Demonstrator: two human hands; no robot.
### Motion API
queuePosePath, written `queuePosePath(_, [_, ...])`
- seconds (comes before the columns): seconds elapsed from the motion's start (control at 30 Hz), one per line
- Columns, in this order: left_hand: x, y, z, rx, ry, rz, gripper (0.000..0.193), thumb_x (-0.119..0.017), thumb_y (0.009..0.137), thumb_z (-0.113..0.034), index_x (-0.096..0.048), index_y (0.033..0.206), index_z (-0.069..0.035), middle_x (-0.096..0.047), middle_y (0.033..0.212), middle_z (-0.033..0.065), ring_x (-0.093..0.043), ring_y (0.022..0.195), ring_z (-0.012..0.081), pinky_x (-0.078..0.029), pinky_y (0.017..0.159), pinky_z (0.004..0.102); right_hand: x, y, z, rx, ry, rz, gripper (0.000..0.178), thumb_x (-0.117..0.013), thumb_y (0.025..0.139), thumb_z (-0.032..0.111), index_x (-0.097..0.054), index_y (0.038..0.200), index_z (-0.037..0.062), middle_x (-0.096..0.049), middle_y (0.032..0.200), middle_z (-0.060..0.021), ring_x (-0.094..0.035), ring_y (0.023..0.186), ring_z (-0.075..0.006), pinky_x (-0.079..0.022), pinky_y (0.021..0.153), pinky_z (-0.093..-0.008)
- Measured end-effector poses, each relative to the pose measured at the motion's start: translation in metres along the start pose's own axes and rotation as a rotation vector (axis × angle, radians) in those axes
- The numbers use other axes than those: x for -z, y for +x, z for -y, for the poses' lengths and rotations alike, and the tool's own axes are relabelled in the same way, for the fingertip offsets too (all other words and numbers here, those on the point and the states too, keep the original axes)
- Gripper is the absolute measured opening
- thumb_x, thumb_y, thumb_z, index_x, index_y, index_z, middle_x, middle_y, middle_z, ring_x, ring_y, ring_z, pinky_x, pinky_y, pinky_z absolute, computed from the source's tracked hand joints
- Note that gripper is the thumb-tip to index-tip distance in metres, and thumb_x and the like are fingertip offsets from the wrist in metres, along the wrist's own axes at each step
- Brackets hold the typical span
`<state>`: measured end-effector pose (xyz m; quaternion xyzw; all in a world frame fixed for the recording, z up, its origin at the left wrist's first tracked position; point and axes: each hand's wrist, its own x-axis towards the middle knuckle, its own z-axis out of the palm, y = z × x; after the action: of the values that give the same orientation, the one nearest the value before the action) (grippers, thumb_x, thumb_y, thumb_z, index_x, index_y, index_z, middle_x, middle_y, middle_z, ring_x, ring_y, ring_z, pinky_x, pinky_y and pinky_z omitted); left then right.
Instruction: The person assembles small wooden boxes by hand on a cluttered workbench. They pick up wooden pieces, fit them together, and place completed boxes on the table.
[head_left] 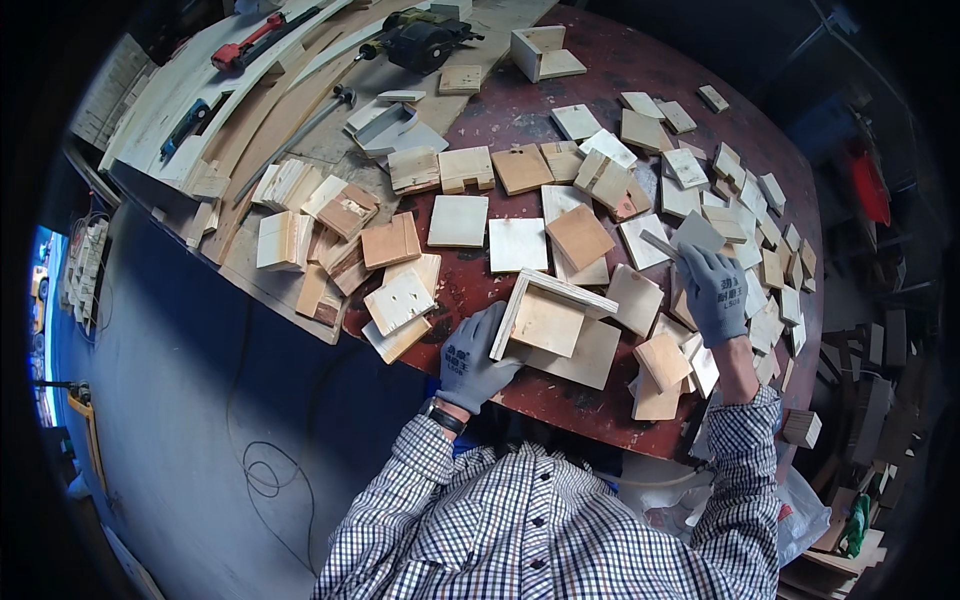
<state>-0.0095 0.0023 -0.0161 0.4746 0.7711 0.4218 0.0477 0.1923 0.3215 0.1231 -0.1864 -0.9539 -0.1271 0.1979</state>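
My left hand (475, 355), in a grey work glove, is closed on the left side of a small open wooden frame (556, 289) at the table's near edge. Two of the frame's walls meet at a corner, with a light board inside them and another flat board below. To the right, my right hand (716, 298), gloved alike, reaches in among scattered wood pieces. Its fingers are closed on a flat wooden piece (698, 233), partly covered by the glove. Near my left hand lie two stacked pale blocks (399, 302).
Many loose wood blocks (516, 245) cover the dark red table (475, 302). At the far left, a black power tool (422, 42), a hammer (343, 95) and a red tool (240, 52) lie on boards. A cable (262, 470) coils on the floor.
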Motion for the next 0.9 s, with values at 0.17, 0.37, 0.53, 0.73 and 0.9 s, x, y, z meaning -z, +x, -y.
queuePosePath(0.17, [0.011,0.006,-0.013,0.016,-0.027,-0.001,0.087,-0.089,0.074,-0.046,-0.057,0.142,-0.002,-0.067,0.124,0.0163,-0.069,0.109,0.0357,-0.057,0.094,0.0458,-0.031,0.008,-0.005,0.206,0.065,0.076,0.015,-0.069,0.095,0.022,-0.072,0.108,0.0137,-0.075,0.098,-0.0055,-0.07,0.095,-0.0285,-0.05,0.088,-0.0447])
queuePosePath(0.37, [0.004,0.007,-0.01,0.021,0.005,-0.01,0.08,-0.084,0.081,-0.051,-0.059,0.138,-0.002,-0.069,0.121,0.0164,-0.07,0.106,0.0349,-0.058,0.09,0.0442,-0.015,0.067,0.049,0.129,0.18,0.311,0.018,-0.067,0.097,0.029,-0.075,0.104,0.0144,-0.075,0.097,-0.0069,-0.071,0.097,-0.0284,-0.05,0.086,-0.0448])
queuePosePath(0.53, [-0.001,0.003,-0.003,-0.065,0.093,-0.092,0.079,-0.086,0.078,-0.049,-0.061,0.137,-0.002,-0.069,0.118,0.0148,-0.07,0.103,0.0345,-0.059,0.087,0.0445,-0.012,0.147,0.154,0.507,0.474,0.393,0.032,-0.067,0.099,0.037,-0.073,0.121,0.0154,-0.072,0.113,-0.0097,-0.071,0.102,-0.0293,-0.051,0.091,-0.0444])
queuePosePath(0.73, [-0.003,0.004,-0.005,-0.036,0.072,-0.077,0.07,-0.082,0.081,-0.054,-0.065,0.124,-0.001,-0.068,0.109,0.014,-0.069,0.099,0.0322,-0.058,0.086,0.0433,-0.042,0.185,0.274,0.857,0.259,0.582,0.074,-0.085,0.082,0.045,-0.055,0.143,0.0153,-0.064,0.126,-0.0096,-0.07,0.11,-0.0332,-0.055,0.092,-0.0453])
queuePosePath(0.9, [0.003,0.004,-0.01,-0.092,0.148,-0.079,0.052,-0.083,0.081,-0.048,-0.065,0.106,-0.007,-0.065,0.099,0.0091,-0.067,0.093,0.0293,-0.057,0.078,0.0427,-0.06,0.179,0.313,0.847,0.175,0.828,0.079,-0.087,0.081,0.042,-0.051,0.143,0.0083,-0.063,0.127,-0.0104,-0.069,0.113,-0.0304,-0.055,0.093,-0.0443])
